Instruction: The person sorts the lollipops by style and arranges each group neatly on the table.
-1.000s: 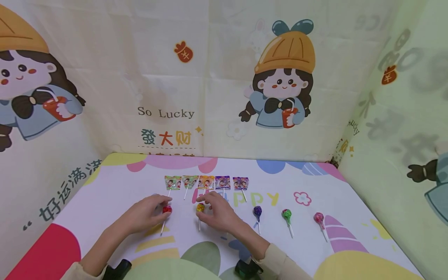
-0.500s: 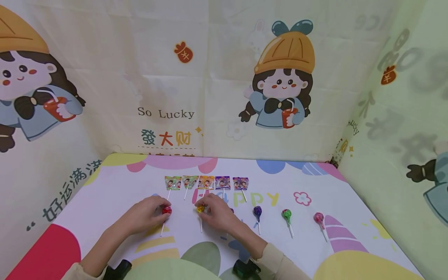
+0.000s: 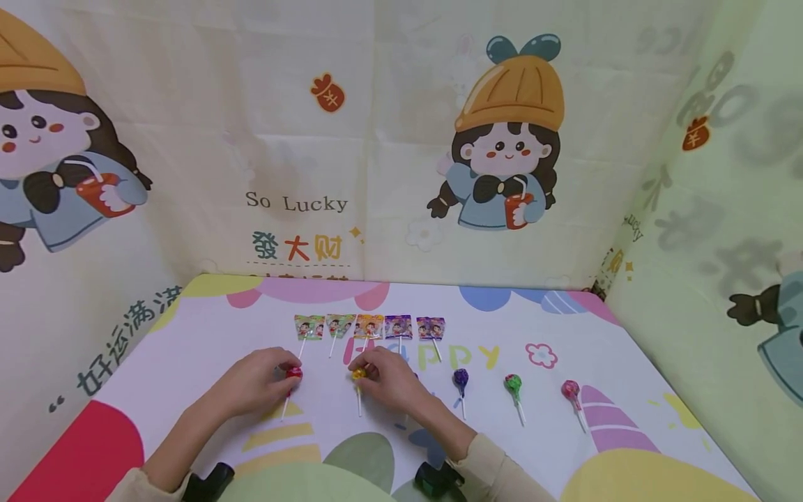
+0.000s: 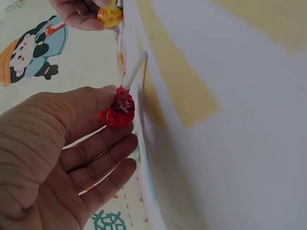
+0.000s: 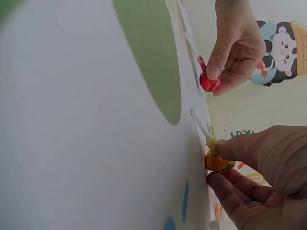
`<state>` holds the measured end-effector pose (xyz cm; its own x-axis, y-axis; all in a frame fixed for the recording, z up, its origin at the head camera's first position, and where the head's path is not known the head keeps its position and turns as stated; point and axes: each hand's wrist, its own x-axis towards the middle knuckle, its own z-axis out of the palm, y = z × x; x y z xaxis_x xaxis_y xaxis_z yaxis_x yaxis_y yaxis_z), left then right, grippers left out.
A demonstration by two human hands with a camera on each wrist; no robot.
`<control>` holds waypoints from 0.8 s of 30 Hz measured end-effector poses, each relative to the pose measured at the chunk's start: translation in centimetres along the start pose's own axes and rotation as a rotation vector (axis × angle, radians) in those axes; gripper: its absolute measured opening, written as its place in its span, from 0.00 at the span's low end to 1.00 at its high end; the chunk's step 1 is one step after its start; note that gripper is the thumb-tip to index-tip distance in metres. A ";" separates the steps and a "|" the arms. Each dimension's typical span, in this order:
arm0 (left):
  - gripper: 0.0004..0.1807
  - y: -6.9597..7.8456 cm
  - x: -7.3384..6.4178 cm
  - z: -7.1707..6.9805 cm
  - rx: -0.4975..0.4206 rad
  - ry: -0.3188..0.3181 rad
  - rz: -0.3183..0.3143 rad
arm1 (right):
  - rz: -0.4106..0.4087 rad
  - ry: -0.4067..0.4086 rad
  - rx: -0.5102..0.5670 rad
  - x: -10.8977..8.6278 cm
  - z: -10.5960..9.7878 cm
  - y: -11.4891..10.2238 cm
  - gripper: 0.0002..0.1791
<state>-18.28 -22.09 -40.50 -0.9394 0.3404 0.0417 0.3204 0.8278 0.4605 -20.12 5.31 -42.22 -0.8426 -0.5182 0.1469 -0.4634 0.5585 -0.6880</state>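
Note:
My left hand (image 3: 256,382) pinches the wrapped head of a red lollipop (image 4: 120,111) between thumb and fingers. Its white stick points toward me in the head view. To the right, a yellow lollipop (image 5: 218,162) is pinched by its head in my right hand (image 3: 390,378). Partly hidden behind the right hand lies another lollipop, of which only a bit of its head shows. Further right on the table lie a dark purple lollipop (image 3: 461,381), a green lollipop (image 3: 513,385) and a pink lollipop (image 3: 571,392).
Behind the hands runs a row of several flat-bagged lollipops, among them a green one (image 3: 310,327), an orange one (image 3: 369,326) and a purple one (image 3: 431,328). The patterned table (image 3: 502,460) ends at a printed cloth backdrop (image 3: 401,139).
Both hands have closed their fingers onto the lollipop heads. The left hand has shifted slightly left with the red lollipop. The other lollipops have stayed where they were.

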 end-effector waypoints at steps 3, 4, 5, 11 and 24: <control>0.13 -0.3 0.2 -0.3 0.009 0.006 -0.002 | 0.007 0.002 0.011 0.1 0.1 0.2 0.10; 0.13 -0.4 0.2 -0.4 0.014 0.008 0.002 | 0.011 0.001 0.014 0.1 0.1 0.2 0.10; 0.13 -0.5 0.3 -0.4 0.017 0.010 0.007 | 0.016 0.000 0.018 0.1 0.1 0.2 0.10; 0.11 -1.3 0.9 -0.4 -0.001 0.000 0.036 | 0.024 0.000 0.027 0.2 0.2 0.4 0.10; 0.08 -1.6 1.3 -0.3 -0.043 0.005 0.056 | 0.060 0.012 0.071 0.2 0.2 0.2 0.09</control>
<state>-20.09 -23.16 -40.91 -0.9206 0.3837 0.0728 0.3674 0.7876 0.4947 -20.31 5.24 -42.46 -0.8715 -0.4774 0.1118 -0.3917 0.5407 -0.7445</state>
